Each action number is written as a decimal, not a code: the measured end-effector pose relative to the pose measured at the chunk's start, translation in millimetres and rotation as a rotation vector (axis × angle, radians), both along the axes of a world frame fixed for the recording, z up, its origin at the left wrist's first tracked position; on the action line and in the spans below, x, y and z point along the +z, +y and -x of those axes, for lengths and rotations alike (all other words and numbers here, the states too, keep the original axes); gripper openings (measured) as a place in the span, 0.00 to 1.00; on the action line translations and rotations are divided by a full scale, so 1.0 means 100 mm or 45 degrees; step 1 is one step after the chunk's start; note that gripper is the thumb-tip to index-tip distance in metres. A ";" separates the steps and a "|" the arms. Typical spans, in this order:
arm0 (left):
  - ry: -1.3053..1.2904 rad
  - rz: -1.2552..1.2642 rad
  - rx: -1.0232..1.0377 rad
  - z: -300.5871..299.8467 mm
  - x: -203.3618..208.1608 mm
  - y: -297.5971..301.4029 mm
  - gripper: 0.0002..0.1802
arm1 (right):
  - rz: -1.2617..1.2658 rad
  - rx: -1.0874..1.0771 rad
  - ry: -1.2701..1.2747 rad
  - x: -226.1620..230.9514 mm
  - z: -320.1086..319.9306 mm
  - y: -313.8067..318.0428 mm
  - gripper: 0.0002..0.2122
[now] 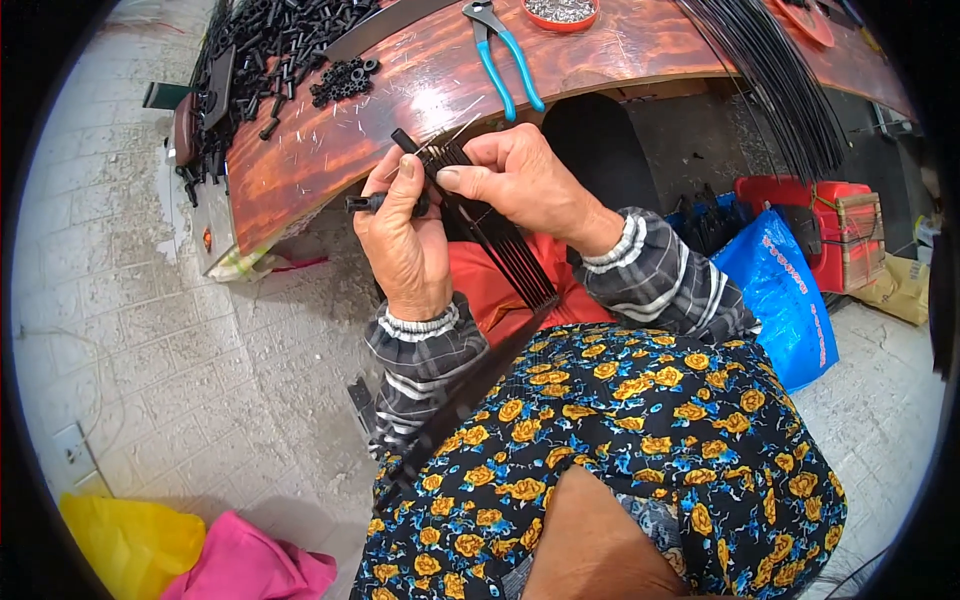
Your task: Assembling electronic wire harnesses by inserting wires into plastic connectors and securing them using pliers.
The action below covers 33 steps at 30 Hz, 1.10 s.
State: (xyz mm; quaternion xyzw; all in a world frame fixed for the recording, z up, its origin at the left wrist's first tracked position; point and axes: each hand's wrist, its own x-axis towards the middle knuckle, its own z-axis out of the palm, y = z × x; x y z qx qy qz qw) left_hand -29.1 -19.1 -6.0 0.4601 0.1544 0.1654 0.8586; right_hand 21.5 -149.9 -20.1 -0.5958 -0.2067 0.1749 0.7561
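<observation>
Fittings (290, 45) in black crowd the tabletop (285, 185); your left hand (405, 235) curls its fingers, nearly closed, round a black rod (403, 140); thin black ribs (508, 255) slant toward your lap (600, 400), your right hand (530, 185) pinching their upper ends, fingers almost together.

Bright light leaves white glare on the glossy tabletop (408, 72), shadow beneath it. The left hand (405, 235) and right hand (535, 188) look sharp; a nearer dark strip (452, 415) blurs. Edges bend into black.

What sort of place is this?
Probably a workshop: the reddish wooden table holds a heap of small black parts and blue-handled pliers, and a bundle of thin black strands hangs over its edge.
</observation>
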 end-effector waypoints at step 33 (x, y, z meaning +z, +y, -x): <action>-0.189 0.267 -0.209 0.03 -0.17 0.12 0.14 | -0.123 0.206 0.065 -0.12 -0.06 -0.03 0.09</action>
